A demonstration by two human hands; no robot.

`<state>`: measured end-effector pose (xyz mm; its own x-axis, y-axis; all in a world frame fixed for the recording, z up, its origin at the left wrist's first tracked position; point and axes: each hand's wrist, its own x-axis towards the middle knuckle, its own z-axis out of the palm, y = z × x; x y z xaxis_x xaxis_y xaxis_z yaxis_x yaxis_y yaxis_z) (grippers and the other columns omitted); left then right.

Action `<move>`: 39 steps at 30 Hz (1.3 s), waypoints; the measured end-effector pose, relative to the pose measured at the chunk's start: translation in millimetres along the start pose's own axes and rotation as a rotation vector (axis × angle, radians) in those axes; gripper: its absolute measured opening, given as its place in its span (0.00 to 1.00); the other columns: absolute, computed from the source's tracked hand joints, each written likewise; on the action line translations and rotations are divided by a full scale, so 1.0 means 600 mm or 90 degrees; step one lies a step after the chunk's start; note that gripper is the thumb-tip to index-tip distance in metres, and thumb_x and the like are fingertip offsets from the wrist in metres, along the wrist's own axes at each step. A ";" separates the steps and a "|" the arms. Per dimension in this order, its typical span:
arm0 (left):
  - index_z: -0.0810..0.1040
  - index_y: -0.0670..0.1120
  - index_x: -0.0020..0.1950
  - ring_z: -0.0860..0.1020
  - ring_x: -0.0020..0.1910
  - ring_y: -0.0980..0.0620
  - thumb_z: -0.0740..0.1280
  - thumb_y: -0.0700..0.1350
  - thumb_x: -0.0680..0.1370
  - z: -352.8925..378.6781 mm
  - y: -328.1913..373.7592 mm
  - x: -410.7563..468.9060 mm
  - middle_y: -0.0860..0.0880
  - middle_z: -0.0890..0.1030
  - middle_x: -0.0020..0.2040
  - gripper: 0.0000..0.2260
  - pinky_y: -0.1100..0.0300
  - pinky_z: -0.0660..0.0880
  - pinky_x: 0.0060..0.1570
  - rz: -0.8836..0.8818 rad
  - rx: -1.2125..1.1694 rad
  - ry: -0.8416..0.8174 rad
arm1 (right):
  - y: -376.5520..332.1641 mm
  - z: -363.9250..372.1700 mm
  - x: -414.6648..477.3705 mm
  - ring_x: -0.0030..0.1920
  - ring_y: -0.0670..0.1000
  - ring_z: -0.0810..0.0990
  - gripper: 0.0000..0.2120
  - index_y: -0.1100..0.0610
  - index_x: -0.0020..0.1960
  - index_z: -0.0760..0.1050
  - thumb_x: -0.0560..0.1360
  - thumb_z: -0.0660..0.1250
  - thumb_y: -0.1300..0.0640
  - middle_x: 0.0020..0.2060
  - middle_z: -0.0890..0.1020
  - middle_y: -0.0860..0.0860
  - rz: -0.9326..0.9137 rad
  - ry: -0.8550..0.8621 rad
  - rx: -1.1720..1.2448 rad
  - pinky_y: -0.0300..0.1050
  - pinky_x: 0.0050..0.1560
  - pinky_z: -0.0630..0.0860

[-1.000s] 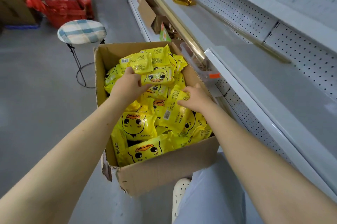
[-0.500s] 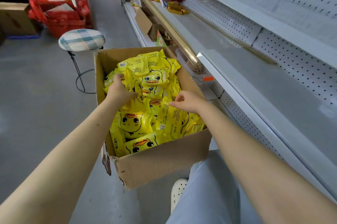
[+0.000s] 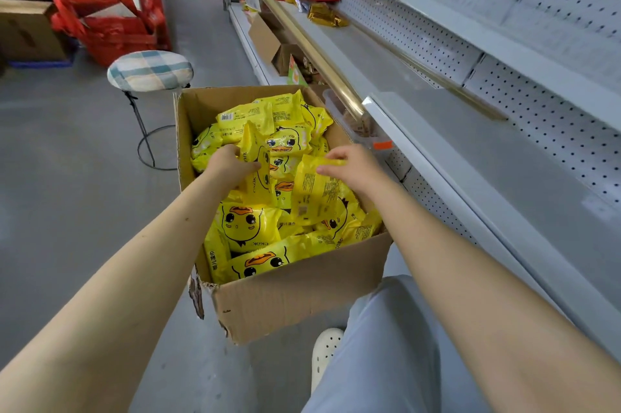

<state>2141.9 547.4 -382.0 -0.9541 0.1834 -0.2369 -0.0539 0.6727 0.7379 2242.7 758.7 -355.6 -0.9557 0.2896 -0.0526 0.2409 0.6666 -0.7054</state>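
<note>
An open cardboard box [image 3: 302,298] stands on the floor, filled with several yellow duck-face packets. My left hand [image 3: 228,165] grips one yellow packet [image 3: 257,174] that stands on edge above the pile. My right hand [image 3: 353,167] pinches the top edge of another yellow packet [image 3: 314,194], lifted upright with its printed back toward me. Both hands are over the middle of the box.
A grey store shelf [image 3: 470,150] with a pegboard back runs along the right, bare near me. A gold rail [image 3: 322,56] edges it farther off. A checked stool [image 3: 149,71] stands behind the box. Red gift boxes [image 3: 111,19] are stacked at far left. My leg and white shoe [image 3: 324,350] are below the box.
Both hands have risen out of the pile, each lifting a yellow packet upright. The right hand moved a little toward the shelf side.
</note>
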 end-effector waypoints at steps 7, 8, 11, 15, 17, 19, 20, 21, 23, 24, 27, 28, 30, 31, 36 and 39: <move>0.71 0.42 0.62 0.79 0.49 0.43 0.69 0.48 0.76 -0.015 -0.006 0.001 0.42 0.78 0.53 0.18 0.47 0.80 0.48 -0.038 -0.071 -0.028 | -0.003 0.001 -0.011 0.59 0.47 0.72 0.16 0.51 0.45 0.80 0.67 0.73 0.40 0.59 0.76 0.47 0.023 -0.174 0.019 0.44 0.53 0.69; 0.71 0.41 0.61 0.79 0.50 0.43 0.69 0.48 0.76 -0.015 -0.007 0.001 0.42 0.78 0.53 0.18 0.47 0.80 0.47 -0.038 -0.070 -0.028 | -0.002 0.005 -0.015 0.60 0.47 0.72 0.17 0.52 0.44 0.81 0.67 0.72 0.38 0.60 0.76 0.47 0.057 -0.229 0.029 0.42 0.50 0.70; 0.71 0.42 0.61 0.79 0.49 0.44 0.68 0.48 0.76 -0.013 -0.006 -0.001 0.42 0.78 0.52 0.17 0.51 0.80 0.42 -0.033 -0.076 -0.035 | 0.014 0.025 -0.022 0.62 0.49 0.72 0.18 0.54 0.49 0.81 0.69 0.72 0.41 0.61 0.76 0.49 0.172 -0.383 0.005 0.44 0.51 0.76; 0.71 0.41 0.63 0.80 0.50 0.43 0.69 0.48 0.76 -0.010 -0.008 -0.001 0.41 0.78 0.54 0.19 0.48 0.80 0.46 -0.035 -0.072 -0.041 | 0.026 0.044 -0.028 0.58 0.49 0.74 0.18 0.53 0.55 0.77 0.69 0.74 0.47 0.56 0.75 0.49 0.181 -0.359 -0.052 0.39 0.42 0.75; 0.71 0.42 0.61 0.80 0.50 0.43 0.69 0.48 0.76 -0.009 -0.009 -0.001 0.41 0.78 0.55 0.17 0.48 0.80 0.46 -0.036 -0.078 -0.041 | 0.022 0.043 -0.027 0.53 0.50 0.75 0.20 0.53 0.56 0.75 0.69 0.74 0.45 0.54 0.74 0.49 0.206 -0.345 -0.068 0.41 0.40 0.76; 0.70 0.41 0.63 0.80 0.50 0.43 0.69 0.48 0.76 -0.009 -0.009 0.000 0.41 0.78 0.56 0.19 0.47 0.80 0.46 -0.040 -0.081 -0.046 | 0.016 0.043 -0.026 0.49 0.51 0.77 0.28 0.53 0.63 0.71 0.69 0.73 0.42 0.55 0.72 0.51 0.237 -0.365 -0.117 0.44 0.44 0.80; 0.69 0.41 0.66 0.79 0.51 0.43 0.69 0.48 0.76 -0.009 -0.009 0.001 0.41 0.78 0.56 0.22 0.47 0.80 0.46 -0.042 -0.082 -0.048 | 0.015 0.045 -0.025 0.50 0.53 0.78 0.32 0.53 0.68 0.68 0.69 0.72 0.41 0.58 0.72 0.53 0.245 -0.370 -0.147 0.46 0.49 0.80; 0.68 0.41 0.68 0.79 0.51 0.43 0.69 0.48 0.76 -0.009 -0.009 0.001 0.41 0.77 0.57 0.23 0.48 0.80 0.45 -0.043 -0.080 -0.048 | 0.014 0.048 -0.024 0.52 0.54 0.78 0.36 0.53 0.71 0.64 0.69 0.71 0.40 0.62 0.71 0.54 0.248 -0.369 -0.164 0.48 0.53 0.80; 0.66 0.41 0.69 0.79 0.51 0.43 0.69 0.48 0.76 -0.009 -0.010 0.002 0.41 0.77 0.57 0.25 0.50 0.80 0.43 -0.043 -0.081 -0.047 | 0.014 0.055 -0.024 0.58 0.57 0.75 0.39 0.51 0.75 0.59 0.70 0.71 0.42 0.69 0.67 0.56 0.255 -0.363 -0.144 0.50 0.57 0.77; 0.66 0.41 0.69 0.79 0.51 0.43 0.69 0.48 0.76 -0.009 -0.010 0.002 0.41 0.77 0.57 0.25 0.51 0.80 0.42 -0.043 -0.087 -0.048 | 0.015 0.058 -0.025 0.61 0.59 0.72 0.40 0.51 0.76 0.57 0.71 0.72 0.44 0.72 0.64 0.57 0.268 -0.367 -0.114 0.51 0.59 0.75; 0.68 0.42 0.68 0.79 0.52 0.43 0.69 0.48 0.76 -0.009 -0.013 0.004 0.42 0.77 0.57 0.23 0.50 0.80 0.42 -0.047 -0.103 -0.049 | 0.018 0.061 -0.027 0.70 0.62 0.64 0.45 0.52 0.77 0.52 0.70 0.75 0.50 0.75 0.59 0.57 0.326 -0.366 -0.007 0.54 0.64 0.69; 0.68 0.42 0.67 0.79 0.51 0.43 0.69 0.48 0.76 -0.009 -0.014 0.004 0.42 0.77 0.57 0.23 0.50 0.80 0.42 -0.048 -0.102 -0.049 | 0.020 0.061 -0.028 0.71 0.62 0.64 0.47 0.53 0.78 0.51 0.69 0.76 0.52 0.75 0.59 0.57 0.337 -0.352 0.025 0.52 0.64 0.69; 0.69 0.42 0.66 0.79 0.49 0.45 0.69 0.48 0.76 -0.008 -0.014 0.006 0.43 0.78 0.55 0.21 0.52 0.80 0.38 -0.047 -0.098 -0.051 | 0.019 0.065 -0.028 0.69 0.58 0.67 0.48 0.54 0.78 0.51 0.67 0.77 0.51 0.75 0.60 0.56 0.343 -0.325 0.059 0.48 0.58 0.72; 0.69 0.42 0.65 0.79 0.47 0.45 0.69 0.48 0.76 -0.008 -0.014 0.006 0.44 0.78 0.53 0.20 0.53 0.79 0.35 -0.045 -0.096 -0.051 | 0.019 0.068 -0.028 0.66 0.56 0.70 0.47 0.55 0.77 0.53 0.68 0.76 0.50 0.74 0.62 0.56 0.339 -0.326 0.060 0.45 0.54 0.74; 0.68 0.43 0.67 0.80 0.43 0.47 0.70 0.48 0.75 -0.008 -0.011 0.010 0.46 0.77 0.47 0.24 0.54 0.79 0.34 -0.041 -0.092 -0.055 | 0.014 0.088 -0.030 0.40 0.49 0.77 0.36 0.59 0.70 0.64 0.72 0.67 0.37 0.49 0.73 0.53 0.353 -0.376 0.018 0.38 0.34 0.77; 0.69 0.43 0.65 0.80 0.42 0.48 0.70 0.48 0.75 -0.011 -0.012 0.013 0.46 0.78 0.48 0.22 0.54 0.79 0.34 -0.039 -0.088 -0.070 | 0.013 0.086 -0.031 0.42 0.50 0.77 0.31 0.56 0.65 0.67 0.71 0.68 0.37 0.48 0.73 0.52 0.316 -0.387 -0.034 0.40 0.36 0.79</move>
<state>2132.9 539.5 -384.9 -0.9100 0.2276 -0.3464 -0.1580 0.5821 0.7976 2253.9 723.0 -396.6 -0.6550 0.1455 -0.7415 0.6569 0.5946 -0.4636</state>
